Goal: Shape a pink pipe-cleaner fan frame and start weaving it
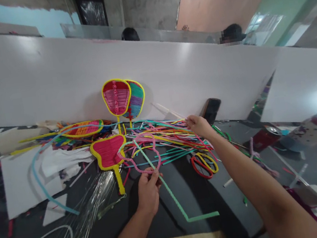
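Observation:
Pinched in my left hand (149, 192) are a mint-green pipe cleaner (171, 192), bent near its lower end, and a pink pipe cleaner loop (138, 170) with a wavy outline. My right hand (198, 125) is farther forward, closed at the right end of a pile of coloured pipe cleaners (167, 137). From its fingertips a pale thin strip (171, 111) slants up to the left. Left of the loop lies a pink paddle-shaped fan (110, 152) with a yellow edge and handle. Two more fans, one pink (117, 97) and one teal and purple (136, 98), lean on the partition.
A white partition (60, 78) runs behind the dark table (194, 201). Scissors (203, 164), a phone (212, 110) and a red can (266, 136) are on the right. Paper sheets (23, 191), a blue strip (38, 180) and silvery strands (94, 200) lie left.

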`<state>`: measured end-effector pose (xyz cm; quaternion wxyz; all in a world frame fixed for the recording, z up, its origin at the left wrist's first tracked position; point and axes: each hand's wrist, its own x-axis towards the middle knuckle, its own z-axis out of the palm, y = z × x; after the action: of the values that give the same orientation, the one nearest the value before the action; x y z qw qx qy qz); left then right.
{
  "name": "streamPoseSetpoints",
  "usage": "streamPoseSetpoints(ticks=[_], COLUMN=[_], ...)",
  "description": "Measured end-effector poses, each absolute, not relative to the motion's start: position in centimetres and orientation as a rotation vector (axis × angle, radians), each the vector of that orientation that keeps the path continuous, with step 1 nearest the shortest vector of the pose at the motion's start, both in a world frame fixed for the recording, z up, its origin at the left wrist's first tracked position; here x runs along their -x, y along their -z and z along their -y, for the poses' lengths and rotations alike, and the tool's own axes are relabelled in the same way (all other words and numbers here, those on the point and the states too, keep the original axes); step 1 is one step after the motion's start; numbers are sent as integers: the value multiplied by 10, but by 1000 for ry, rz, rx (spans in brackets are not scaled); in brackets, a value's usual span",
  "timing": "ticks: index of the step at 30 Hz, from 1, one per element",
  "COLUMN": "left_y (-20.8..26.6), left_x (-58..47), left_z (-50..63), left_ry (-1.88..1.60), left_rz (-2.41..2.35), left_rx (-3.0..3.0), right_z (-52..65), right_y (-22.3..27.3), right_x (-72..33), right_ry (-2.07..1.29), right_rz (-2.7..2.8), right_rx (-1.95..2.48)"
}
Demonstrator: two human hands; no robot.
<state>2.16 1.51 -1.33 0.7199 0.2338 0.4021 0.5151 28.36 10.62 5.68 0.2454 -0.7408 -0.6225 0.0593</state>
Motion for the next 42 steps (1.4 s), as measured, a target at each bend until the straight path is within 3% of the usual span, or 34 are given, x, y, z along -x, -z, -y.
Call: streamPoseSetpoints(ticks=[14, 19, 24, 32, 42], left_y=[9, -22, -47, -16, -7], left_x=[-16, -8, 9, 39, 30], left_z=[-17, -14, 15, 63, 84], left_ry=[-1126, -1162, -1036, -830, -636], left_rz=[-893, -827, -864, -1027, -1000], left_rx=[-522, -573, -646, -725, -793], right_z=[-70, -42, -9, 14, -37], right_y=[-66, -90, -77, -34, -29], right_x=[-290, -298, -291, -254, -242], right_ry=[-165, -147, -178, -232, -52], right_rz=[1464, 1368, 1592, 2068, 2038], right_rx=[1836, 1736, 1865, 2079, 2145])
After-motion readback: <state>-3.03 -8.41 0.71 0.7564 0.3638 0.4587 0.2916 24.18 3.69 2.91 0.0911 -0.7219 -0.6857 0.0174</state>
